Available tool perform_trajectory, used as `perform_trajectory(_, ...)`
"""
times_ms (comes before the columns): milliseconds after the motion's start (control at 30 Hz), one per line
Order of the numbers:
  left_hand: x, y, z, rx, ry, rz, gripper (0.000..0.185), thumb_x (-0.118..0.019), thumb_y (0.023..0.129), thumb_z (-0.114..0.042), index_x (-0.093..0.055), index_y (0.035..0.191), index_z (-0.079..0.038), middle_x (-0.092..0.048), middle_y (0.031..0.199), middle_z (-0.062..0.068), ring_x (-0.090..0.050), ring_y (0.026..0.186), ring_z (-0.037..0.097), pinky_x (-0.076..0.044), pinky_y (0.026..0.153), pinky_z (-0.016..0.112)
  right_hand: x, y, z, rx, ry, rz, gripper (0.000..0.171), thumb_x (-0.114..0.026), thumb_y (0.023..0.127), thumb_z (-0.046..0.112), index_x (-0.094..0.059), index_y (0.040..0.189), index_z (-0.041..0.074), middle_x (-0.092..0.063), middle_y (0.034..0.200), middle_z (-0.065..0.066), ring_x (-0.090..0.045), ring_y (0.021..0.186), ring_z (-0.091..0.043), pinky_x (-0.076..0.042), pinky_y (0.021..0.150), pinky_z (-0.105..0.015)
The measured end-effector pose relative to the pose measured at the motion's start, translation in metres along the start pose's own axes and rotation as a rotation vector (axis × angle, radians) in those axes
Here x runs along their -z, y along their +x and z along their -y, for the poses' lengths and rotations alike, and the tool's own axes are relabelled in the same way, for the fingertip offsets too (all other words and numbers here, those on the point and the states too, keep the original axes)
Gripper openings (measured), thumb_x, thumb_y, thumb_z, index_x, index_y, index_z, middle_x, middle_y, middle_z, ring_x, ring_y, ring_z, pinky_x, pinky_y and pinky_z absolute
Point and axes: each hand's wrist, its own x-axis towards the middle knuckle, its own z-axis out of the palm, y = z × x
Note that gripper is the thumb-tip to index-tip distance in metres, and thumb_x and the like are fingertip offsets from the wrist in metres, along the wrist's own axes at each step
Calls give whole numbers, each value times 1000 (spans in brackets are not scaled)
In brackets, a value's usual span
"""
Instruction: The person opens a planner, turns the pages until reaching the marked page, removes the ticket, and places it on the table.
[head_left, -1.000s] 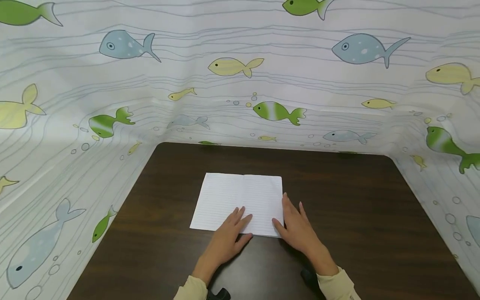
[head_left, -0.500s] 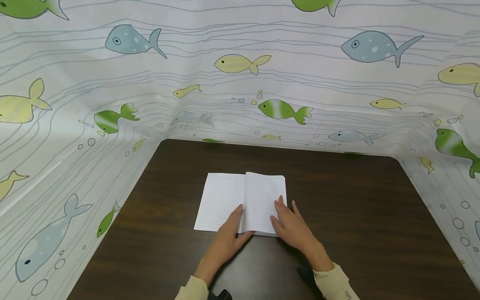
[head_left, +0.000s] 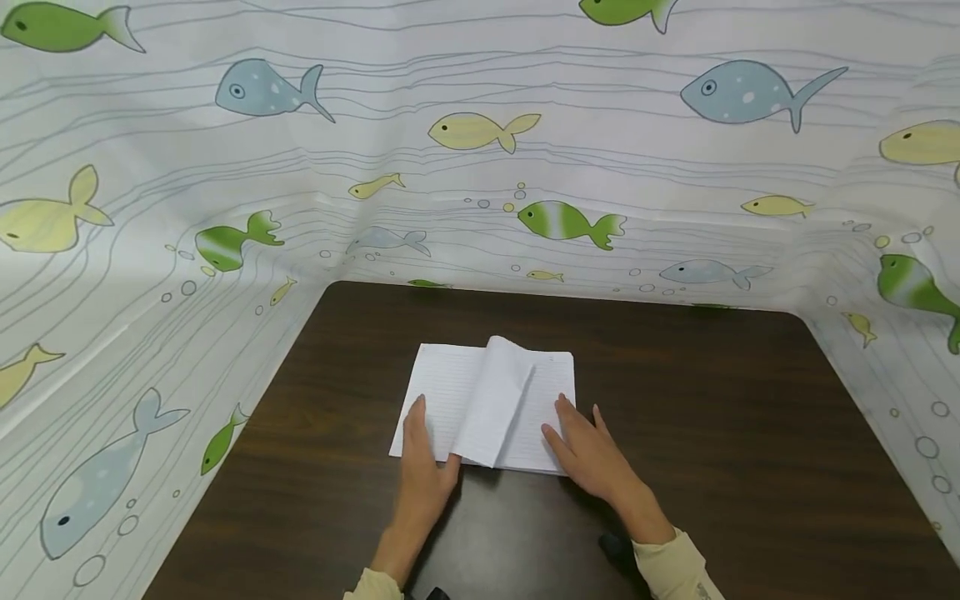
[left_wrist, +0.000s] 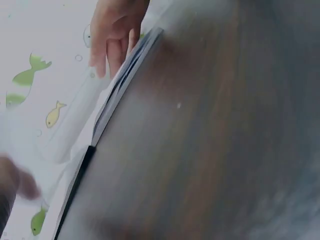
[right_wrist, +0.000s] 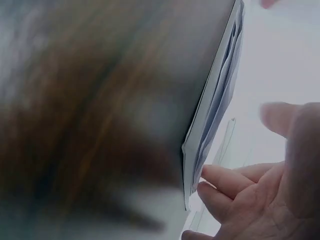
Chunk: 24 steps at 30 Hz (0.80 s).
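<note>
Turning a leaf of the lined notebook (head_left: 491,404) goes best, I judge, if the standing page (head_left: 495,400) is eased over without creasing while the rest is pinned. The notebook lies open mid-desk (head_left: 712,433). The left hand (head_left: 422,462) rests flat, fingers straight, on the left page; the right hand (head_left: 588,450), fingers likewise straight, presses the right page's lower corner.

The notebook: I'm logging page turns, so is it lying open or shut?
Open. The notebook lies spread on the table, one page arched mid-turn; the left hand and right hand rest on its pages.
</note>
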Motion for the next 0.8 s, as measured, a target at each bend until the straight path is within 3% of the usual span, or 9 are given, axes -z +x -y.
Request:
perform_trajectory(100,5,4,4,0,194,-81,111,-85,59,6,-25,152,-1,-21,155,23,-23,142,38,-19,114,51,1,-1,0,24,-25,-3,70,-45,100,47,-33,148,-3,-33,154,-15,-30,142,-25,-8,114,-60)
perform_trajectory(200,4,8,5,-90,335,-67,98,-86,59,4,-41,145,-3,-22,154,28,-20,143,43,-17,110,64,0,-3,0,42,-72,15,68,-52,98,45,-39,146,-1,-35,153,-15,-30,142,-26,-8,114,-60)
perform_trajectory(267,-1,9,3,-187,332,20,77,-81,65,3,-54,136,-5,-31,151,27,-27,141,42,-21,109,63,-1,-4,0,54,-104,21,66,-55,97,44,-44,144,0,-38,151,-15,-31,142,-27,-9,114,-60)
perform_trajectory(367,-12,5,-1,-325,263,223,47,-73,81,-8,-63,127,-7,-45,144,22,-41,134,36,-32,107,55,-1,-4,0,80,-157,24,60,-58,95,40,-50,139,-1,-42,148,-16,-33,141,-29,-13,114,-58)
perform_trajectory(467,-21,0,-5,-353,206,380,39,-64,93,-23,-62,130,-9,-49,142,18,-45,132,33,-37,106,50,-1,-3,0,115,-213,-15,54,-62,93,37,-58,132,-1,-49,142,-19,-38,138,-33,-18,113,-59)
perform_trajectory(567,-24,-3,-7,-302,189,451,48,-61,96,-34,-56,138,-11,-47,145,15,-43,135,31,-39,105,47,1,-1,-2,139,-271,-74,50,-65,91,35,-63,126,-1,-54,137,-20,-42,134,-35,-20,111,-61)
perform_trajectory(667,-23,-2,-7,-170,125,496,72,-64,91,-45,-40,149,-10,-38,152,10,-38,139,25,-37,107,44,2,1,-4,142,-285,-83,55,-66,91,36,-58,130,-3,-53,138,-21,-43,134,-35,-20,111,-61)
perform_trajectory(800,-22,3,-8,6,25,557,102,-69,83,-57,-14,156,-12,-22,159,3,-30,141,16,-34,110,38,3,5,-4,127,-268,-27,71,-62,92,42,-45,140,-7,-46,144,-21,-40,136,-32,-18,114,-57)
